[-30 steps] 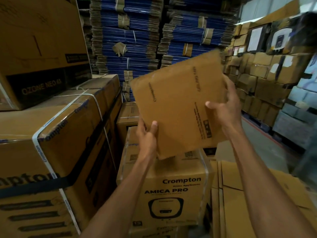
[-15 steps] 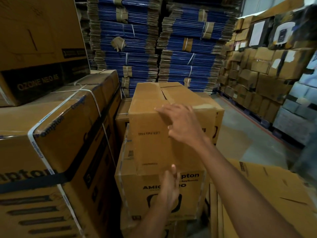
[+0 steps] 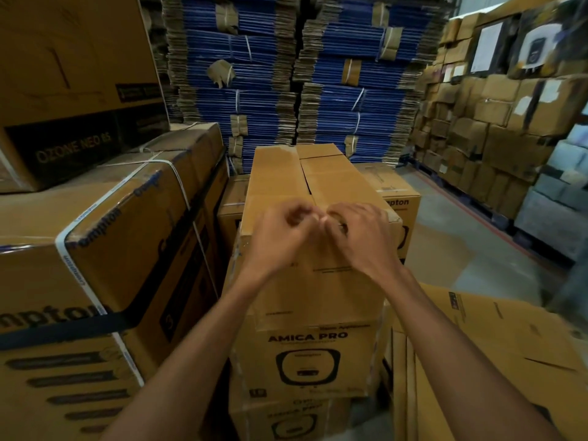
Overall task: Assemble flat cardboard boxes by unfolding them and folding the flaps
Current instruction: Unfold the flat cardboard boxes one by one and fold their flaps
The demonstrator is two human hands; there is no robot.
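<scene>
A plain brown cardboard box (image 3: 318, 281), unfolded into shape, lies lengthwise on top of a printed AMICA PRO carton (image 3: 305, 358). Its top flaps (image 3: 280, 176) are folded down and meet along a middle seam. My left hand (image 3: 280, 237) and my right hand (image 3: 359, 240) are at the near end of that seam, close together. Their fingers curl onto the flap edges. Motion blur hides the fingertips. Flat, unfolded cardboard blanks (image 3: 496, 351) lie stacked at my lower right.
Strapped Crompton cartons (image 3: 105, 256) stand close on the left, with an OZONE NEO carton (image 3: 73, 122) on top. Tall bundles of blue flat cardboard (image 3: 302, 74) fill the back. Stacked brown boxes (image 3: 496, 122) line the right wall beside a grey floor aisle (image 3: 461, 249).
A second ago both hands held the box up, tilted in the air. It now lies on the AMICA PRO carton, and both hands have come together at its near top edge.
</scene>
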